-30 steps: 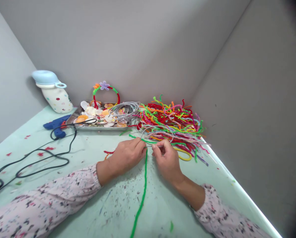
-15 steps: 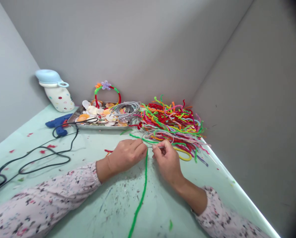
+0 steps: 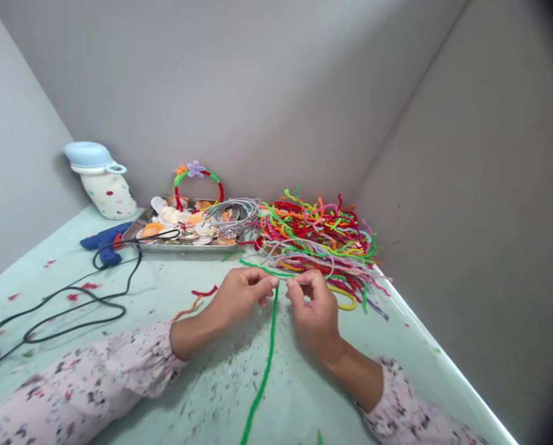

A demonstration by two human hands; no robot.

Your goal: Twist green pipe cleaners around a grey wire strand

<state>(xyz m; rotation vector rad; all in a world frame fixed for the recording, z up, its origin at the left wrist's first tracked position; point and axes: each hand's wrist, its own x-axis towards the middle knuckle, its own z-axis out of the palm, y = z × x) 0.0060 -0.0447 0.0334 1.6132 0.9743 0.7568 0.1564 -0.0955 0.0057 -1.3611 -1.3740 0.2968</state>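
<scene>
My left hand (image 3: 239, 301) pinches thumb against forefinger at the upper end of a green pipe cleaner (image 3: 270, 352). From those fingertips the pipe cleaner runs down toward the bottom edge of the view. Close by on the right, my right hand (image 3: 320, 318) is closed in a pinch on a thin grey wire (image 3: 331, 261), which loops up behind the fingers. The two sets of fingertips are a small gap apart. Exactly how wire and pipe cleaner meet there is too fine to make out. Another green strand lies just beyond the hands.
Behind the hands lies a heap of coloured pipe cleaners (image 3: 318, 232). Left of it, a metal tray (image 3: 188, 248) holds shells, a coil of grey wire (image 3: 234, 213) and a flowered hoop (image 3: 221, 185). A blue glue gun (image 3: 104, 241) with black cord and a bottle (image 3: 107, 191) stand farther left.
My left hand has turned, so its thumb now shows, and shifted slightly. The right hand keeps its pinch. The view has tilted a little, and a red and orange strand shows more behind the left wrist.
</scene>
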